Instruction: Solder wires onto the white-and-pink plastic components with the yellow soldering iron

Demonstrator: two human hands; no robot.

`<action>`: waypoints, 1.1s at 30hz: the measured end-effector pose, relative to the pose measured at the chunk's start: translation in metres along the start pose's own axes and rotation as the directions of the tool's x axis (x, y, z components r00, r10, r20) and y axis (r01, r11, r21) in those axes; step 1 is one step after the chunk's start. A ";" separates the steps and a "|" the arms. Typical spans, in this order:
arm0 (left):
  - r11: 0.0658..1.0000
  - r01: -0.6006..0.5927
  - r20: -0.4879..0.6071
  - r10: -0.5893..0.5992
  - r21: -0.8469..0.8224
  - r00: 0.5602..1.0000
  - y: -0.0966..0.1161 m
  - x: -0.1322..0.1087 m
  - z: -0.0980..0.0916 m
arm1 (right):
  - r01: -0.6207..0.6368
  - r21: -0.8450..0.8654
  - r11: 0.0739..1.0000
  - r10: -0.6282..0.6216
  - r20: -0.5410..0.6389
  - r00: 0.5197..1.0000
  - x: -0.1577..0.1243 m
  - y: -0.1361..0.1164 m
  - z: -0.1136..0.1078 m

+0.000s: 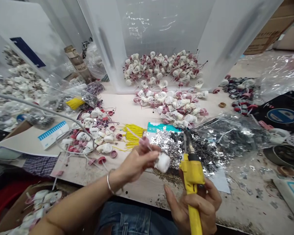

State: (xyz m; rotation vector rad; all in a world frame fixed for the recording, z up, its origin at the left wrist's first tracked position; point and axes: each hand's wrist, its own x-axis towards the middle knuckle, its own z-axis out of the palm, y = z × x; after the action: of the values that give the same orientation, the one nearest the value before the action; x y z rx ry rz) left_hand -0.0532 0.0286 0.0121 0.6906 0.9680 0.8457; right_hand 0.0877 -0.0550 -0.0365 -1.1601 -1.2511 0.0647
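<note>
The left hand (140, 160) pinches 1 white-and-pink part (163, 163) between thumb and fingers, above the bench (137, 192); the right hand (201, 207) curls its fingers round the yellow soldering gun (193, 173), thumb standing off. Best keep the part steady and the tip (191, 148) (probably hot) clear of bare fingers.

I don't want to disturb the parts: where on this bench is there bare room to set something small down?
The clearest patch is benchtop bordered by the left heap of parts, the yellow wires and the white bin. A narrower strip lies between the left hand and the jeans. Metal pieces crowd the middle; a plastic bag and scraps crowd the right.
</note>
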 end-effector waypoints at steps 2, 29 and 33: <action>0.996 0.073 0.019 -0.072 -0.055 0.997 -0.020 -0.019 -0.002 | 0.038 -0.005 0.999 -0.038 0.064 0.997 0.000 0.001 0.003; -0.158 -0.364 0.359 -0.061 0.918 0.931 -0.027 -0.058 -0.056 | 0.039 -0.081 0.996 -0.011 0.316 0.949 -0.012 0.023 -0.019; -0.225 -0.387 0.390 -0.030 0.894 0.920 -0.030 -0.063 -0.057 | 0.015 0.017 1.000 -0.019 0.346 0.938 -0.022 0.015 -0.018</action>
State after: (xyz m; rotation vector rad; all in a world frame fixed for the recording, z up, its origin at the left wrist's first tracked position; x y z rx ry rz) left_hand -0.1153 -0.0326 -0.0097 2.4473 1.1609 -0.1072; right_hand 0.1008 -0.0730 -0.0600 -1.1576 -1.5679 0.2748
